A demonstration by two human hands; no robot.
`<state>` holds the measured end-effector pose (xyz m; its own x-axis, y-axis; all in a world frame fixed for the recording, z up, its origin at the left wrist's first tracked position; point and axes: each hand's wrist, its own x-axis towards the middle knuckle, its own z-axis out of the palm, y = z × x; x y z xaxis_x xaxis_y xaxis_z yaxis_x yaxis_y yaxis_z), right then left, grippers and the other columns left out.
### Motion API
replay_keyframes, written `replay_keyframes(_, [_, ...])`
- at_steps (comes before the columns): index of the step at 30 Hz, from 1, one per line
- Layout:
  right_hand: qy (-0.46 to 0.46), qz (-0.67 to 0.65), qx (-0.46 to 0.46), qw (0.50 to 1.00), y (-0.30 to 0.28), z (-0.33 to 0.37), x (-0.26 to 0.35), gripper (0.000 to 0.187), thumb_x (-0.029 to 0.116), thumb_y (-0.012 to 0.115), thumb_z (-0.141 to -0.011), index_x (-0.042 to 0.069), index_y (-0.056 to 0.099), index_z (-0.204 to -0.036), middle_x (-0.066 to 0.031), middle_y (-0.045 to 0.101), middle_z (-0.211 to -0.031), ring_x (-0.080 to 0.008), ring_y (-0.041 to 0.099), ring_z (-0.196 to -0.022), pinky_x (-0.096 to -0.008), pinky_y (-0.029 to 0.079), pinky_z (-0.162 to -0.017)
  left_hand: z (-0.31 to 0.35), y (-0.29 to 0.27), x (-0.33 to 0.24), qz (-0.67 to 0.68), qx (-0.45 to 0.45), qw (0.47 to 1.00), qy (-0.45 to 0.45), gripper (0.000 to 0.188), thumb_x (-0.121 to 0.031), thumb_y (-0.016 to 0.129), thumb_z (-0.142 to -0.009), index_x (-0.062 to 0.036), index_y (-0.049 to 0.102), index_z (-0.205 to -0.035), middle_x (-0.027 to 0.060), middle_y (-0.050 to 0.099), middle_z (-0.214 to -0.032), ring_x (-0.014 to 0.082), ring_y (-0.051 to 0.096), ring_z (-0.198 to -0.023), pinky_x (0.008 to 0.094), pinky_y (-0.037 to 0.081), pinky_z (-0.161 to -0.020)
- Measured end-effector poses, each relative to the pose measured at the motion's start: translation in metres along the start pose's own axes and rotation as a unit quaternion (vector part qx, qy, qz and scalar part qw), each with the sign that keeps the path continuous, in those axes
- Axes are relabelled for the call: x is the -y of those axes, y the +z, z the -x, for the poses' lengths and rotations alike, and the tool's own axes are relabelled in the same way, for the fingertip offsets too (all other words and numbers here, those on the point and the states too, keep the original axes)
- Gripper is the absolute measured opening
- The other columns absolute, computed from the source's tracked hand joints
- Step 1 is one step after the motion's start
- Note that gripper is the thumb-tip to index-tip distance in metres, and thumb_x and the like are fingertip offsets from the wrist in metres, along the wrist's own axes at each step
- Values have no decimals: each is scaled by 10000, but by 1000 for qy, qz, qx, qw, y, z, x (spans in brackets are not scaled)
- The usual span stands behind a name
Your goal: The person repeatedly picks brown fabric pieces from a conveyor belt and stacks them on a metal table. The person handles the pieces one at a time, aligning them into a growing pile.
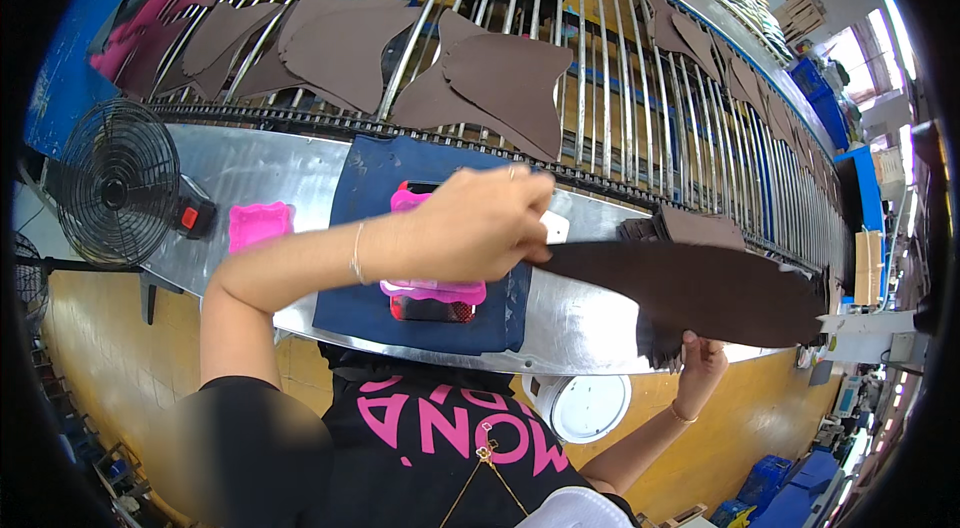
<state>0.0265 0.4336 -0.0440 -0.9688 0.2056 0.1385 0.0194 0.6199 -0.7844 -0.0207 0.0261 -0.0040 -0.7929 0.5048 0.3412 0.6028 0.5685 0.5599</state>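
A long dark brown sheet piece (700, 293), looking like leather, stretches above the right part of the metal table between both my hands. My left hand (475, 223) reaches across from the left and pinches the piece's narrow left end; it is slightly blurred. At the piece's lower edge, the thumb and fingers of my right hand (703, 356) are closed on it. Under my left wrist, a pink scalloped tray (435, 292) and a black-and-red object (432, 310) lie on a dark blue cloth (360, 218), partly hidden by my arm. Behind the held piece sits a stack of brown pieces (695, 226).
Beyond the table runs a conveyor of metal rods (620, 78), carrying several flat brown pieces (500, 78). A black wire fan (118, 186) stands at left, near another pink tray (260, 225). A white lidded bucket (590, 408) is below the table's near edge (480, 362).
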Motion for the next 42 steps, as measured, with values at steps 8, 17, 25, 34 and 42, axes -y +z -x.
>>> replay_keyframes(8, [-273, -78, -185, 941, 54, -103, 84, 496, 95, 726, -795, 28, 487, -1224, -76, 567, -1081, -100, 511, -848, -225, 448, -700, -116, -99, 20, -187, -199, 950, 150, 213, -164, 714, -748, -86, 687, -945, 100, 555, -1051, 275, 540, -989, 371, 437, -833])
replay_keyframes(17, [-169, -98, 201, 960, 251, -153, 150, 176, 159, 597, -918, -14, 561, -910, -51, 572, -615, -103, 516, -447, -263, 403, -429, -146, -121, 45, -508, -186, 796, 273, 158, -168, 578, -727, -68, 699, -739, 99, 510, -1050, 266, 450, -1021, 418, 349, -878])
replay_keyframes(25, [45, -313, 277, 907, 378, -197, 104, 146, 76, 488, -953, -3, 498, -1075, -68, 590, -816, -111, 560, -501, -232, 430, -405, -81, -131, 88, -408, -229, 881, 68, 549, -260, 741, -740, -291, 527, -1245, 82, 382, -1344, 320, 364, -1255, 481, 330, -1010])
replay_keyframes(34, [149, -265, 289, 908, 411, -213, 77, 172, 77, 513, -932, -24, 522, -1071, -80, 590, -823, -130, 576, -545, -240, 456, -428, 42, -125, 111, -304, -174, 923, -161, 611, -239, 708, -793, -213, 455, -1348, 133, 340, -1386, 348, 336, -1285, 463, 272, -1064])
replay_keyframes(42, [141, -240, 312, 908, 411, -216, 73, 214, 81, 533, -925, -55, 535, -1089, -104, 600, -846, -140, 583, -555, -243, 474, -440, 89, -87, 135, -190, -208, 925, -254, 629, -187, 726, -776, -192, 458, -1345, 142, 336, -1368, 354, 353, -1244, 456, 309, -1029])
